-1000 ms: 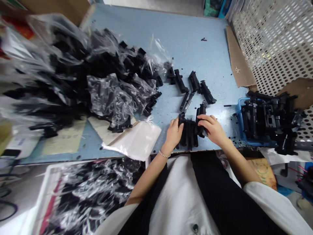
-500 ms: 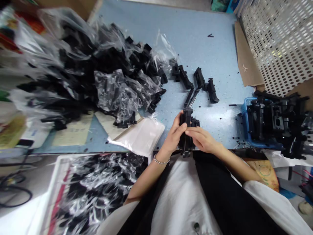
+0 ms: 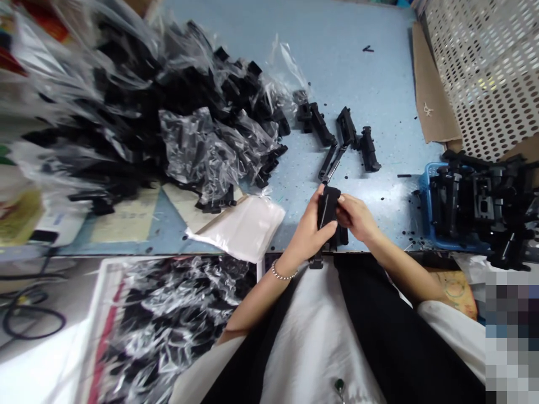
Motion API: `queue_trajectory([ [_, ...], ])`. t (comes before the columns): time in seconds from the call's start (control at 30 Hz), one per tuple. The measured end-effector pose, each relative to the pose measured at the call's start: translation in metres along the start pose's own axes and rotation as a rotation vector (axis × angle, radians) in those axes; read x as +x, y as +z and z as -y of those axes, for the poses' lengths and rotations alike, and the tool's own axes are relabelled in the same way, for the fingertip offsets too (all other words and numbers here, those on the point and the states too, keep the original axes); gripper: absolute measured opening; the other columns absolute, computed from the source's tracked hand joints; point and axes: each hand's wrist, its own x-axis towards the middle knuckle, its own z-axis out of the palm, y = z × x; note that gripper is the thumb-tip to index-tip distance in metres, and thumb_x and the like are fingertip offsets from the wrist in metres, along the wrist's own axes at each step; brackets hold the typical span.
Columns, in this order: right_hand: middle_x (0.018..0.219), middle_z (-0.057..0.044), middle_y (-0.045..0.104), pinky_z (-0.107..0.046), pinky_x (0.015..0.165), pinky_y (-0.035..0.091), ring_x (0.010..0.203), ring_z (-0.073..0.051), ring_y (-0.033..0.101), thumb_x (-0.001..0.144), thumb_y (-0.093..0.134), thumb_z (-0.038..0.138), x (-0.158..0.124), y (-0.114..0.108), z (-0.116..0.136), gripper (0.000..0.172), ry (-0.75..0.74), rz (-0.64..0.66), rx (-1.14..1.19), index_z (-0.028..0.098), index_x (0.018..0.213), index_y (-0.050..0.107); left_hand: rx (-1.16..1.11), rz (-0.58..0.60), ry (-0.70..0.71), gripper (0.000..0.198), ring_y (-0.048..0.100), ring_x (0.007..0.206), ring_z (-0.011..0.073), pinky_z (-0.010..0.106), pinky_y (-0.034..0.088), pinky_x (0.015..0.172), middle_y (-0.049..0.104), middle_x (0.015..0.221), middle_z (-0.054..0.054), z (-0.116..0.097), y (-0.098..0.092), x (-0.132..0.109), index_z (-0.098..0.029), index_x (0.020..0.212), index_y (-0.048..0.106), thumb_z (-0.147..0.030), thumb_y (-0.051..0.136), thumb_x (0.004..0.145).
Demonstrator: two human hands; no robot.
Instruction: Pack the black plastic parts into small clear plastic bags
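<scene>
My left hand point(image 3: 311, 227) wraps round a black jointed clamp holder point(image 3: 328, 205) at the table's front edge, its thumb lying across the front. On the holder's right side the curled fingers of my right hand point(image 3: 356, 216) grip its edge; the fingertips are partly hidden. The holder's lower end hangs past the edge, in front of my white shirt. Just beyond my hands lies another black holder point(image 3: 347, 128) with thin folding arms. A similar black clamp piece point(image 3: 369, 150) rests to its right.
Plastic-bagged black parts point(image 3: 197, 146) heap up on the left of the blue table point(image 3: 261, 22). A stack of clear bags point(image 3: 248, 227) lies near the front edge. At right stands a blue basket point(image 3: 427, 179) of black holders. Below the table, a white-rimmed bin point(image 3: 99, 292) holds bagged parts.
The holder has been turned in my hands, so a smooth flat face now shows. My right hand has shifted up to its upper right side. The view has moved slightly.
</scene>
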Motion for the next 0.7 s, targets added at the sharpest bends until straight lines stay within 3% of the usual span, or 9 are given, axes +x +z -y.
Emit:
queue_trajectory([
  [0.03, 0.058, 0.005, 0.037, -0.026, 0.048, 0.033, 0.05, -0.013, 0.033, 0.096, 0.034, 0.074, 0.001, 0.001, -0.001, 0.055, 0.073, 0.048, 0.084, 0.025, 0.075, 0.046, 0.006, -0.015, 0.0, 0.083, 0.059, 0.126, 0.0318, 0.046, 0.049, 0.107, 0.063, 0.131, 0.014, 0.0, -0.001, 0.002, -0.019, 0.152, 0.037, -0.047, 0.071, 0.081],
  [0.1, 0.059, 0.004, 0.041, -0.027, 0.049, 0.034, 0.052, -0.014, 0.037, 0.097, 0.037, 0.071, 0.004, -0.002, 0.001, 0.053, 0.07, 0.082, 0.024, 0.023, 0.079, 0.05, -0.098, 0.014, -0.102, 0.079, 0.066, 0.111, 0.0295, 0.044, 0.055, 0.096, 0.068, 0.117, 0.011, -0.002, -0.005, 0.005, -0.019, 0.151, 0.038, -0.046, 0.068, 0.083],
  [0.2, 0.08, -0.005, 0.059, -0.031, 0.067, 0.045, 0.075, -0.02, 0.054, 0.1, 0.048, 0.056, 0.007, -0.017, 0.009, 0.037, -0.219, -0.029, -0.463, 0.021, 0.091, 0.058, -0.289, 0.066, -0.276, 0.069, 0.068, 0.076, 0.0208, 0.035, 0.058, 0.072, 0.067, 0.084, 0.002, -0.012, -0.01, 0.005, -0.019, 0.146, 0.042, -0.044, 0.065, 0.085],
  [0.3, 0.087, -0.009, 0.062, -0.035, 0.074, 0.045, 0.086, -0.023, 0.055, 0.102, 0.048, 0.045, 0.011, -0.029, 0.014, 0.03, -0.435, 0.026, -0.861, 0.02, 0.09, 0.06, -0.362, 0.116, -0.34, 0.064, 0.065, 0.066, 0.017, 0.029, 0.055, 0.064, 0.065, 0.075, -0.001, -0.021, -0.011, 0.003, -0.018, 0.139, 0.048, -0.042, 0.067, 0.083],
  [0.37, 0.08, -0.007, 0.059, -0.033, 0.07, 0.043, 0.08, -0.022, 0.054, 0.103, 0.046, 0.048, 0.012, -0.028, 0.012, 0.036, -0.434, 0.079, -0.838, 0.021, 0.084, 0.058, -0.368, 0.13, -0.35, 0.063, 0.064, 0.065, 0.0166, 0.028, 0.054, 0.062, 0.065, 0.073, -0.001, -0.022, -0.007, 0.003, -0.017, 0.138, 0.048, -0.041, 0.067, 0.083],
  [0.47, 0.066, -0.001, 0.05, -0.03, 0.058, 0.039, 0.063, -0.016, 0.048, 0.105, 0.03, 0.058, 0.013, -0.016, 0.004, 0.051, -0.269, 0.049, -0.528, 0.021, 0.079, 0.053, -0.337, 0.043, -0.286, 0.068, 0.064, 0.067, 0.0162, 0.028, 0.054, 0.063, 0.066, 0.08, 0.0, -0.014, -0.001, 0.004, -0.02, 0.142, 0.045, -0.036, 0.07, 0.081],
  [0.57, 0.057, 0.004, 0.041, -0.027, 0.049, 0.035, 0.048, -0.014, 0.04, 0.106, 0.01, 0.058, 0.014, -0.008, -0.002, 0.061, -0.121, 0.11, -0.352, 0.022, 0.08, 0.051, -0.328, -0.016, -0.255, 0.07, 0.065, 0.07, 0.0164, 0.028, 0.054, 0.064, 0.068, 0.089, 0.002, -0.007, 0.0, 0.007, -0.022, 0.141, 0.046, -0.034, 0.073, 0.078],
  [0.63, 0.062, 0.002, 0.048, -0.028, 0.052, 0.039, 0.054, -0.015, 0.046, 0.106, 0.019, 0.059, 0.015, -0.011, -0.001, 0.056, -0.149, 0.115, -0.405, 0.021, 0.086, 0.054, -0.352, 0.002, -0.303, 0.068, 0.065, 0.07, 0.0172, 0.029, 0.054, 0.064, 0.068, 0.084, 0.001, -0.008, -0.004, 0.008, -0.02, 0.141, 0.047, -0.037, 0.07, 0.079],
  [0.7, 0.078, -0.004, 0.06, -0.03, 0.063, 0.044, 0.071, -0.018, 0.055, 0.105, 0.034, 0.057, 0.016, -0.019, 0.002, 0.045, -0.285, 0.056, -0.595, 0.02, 0.093, 0.058, -0.37, 0.025, -0.35, 0.067, 0.065, 0.068, 0.0176, 0.029, 0.054, 0.064, 0.067, 0.076, 0.0, -0.012, -0.007, 0.008, -0.018, 0.141, 0.046, -0.039, 0.067, 0.081],
])
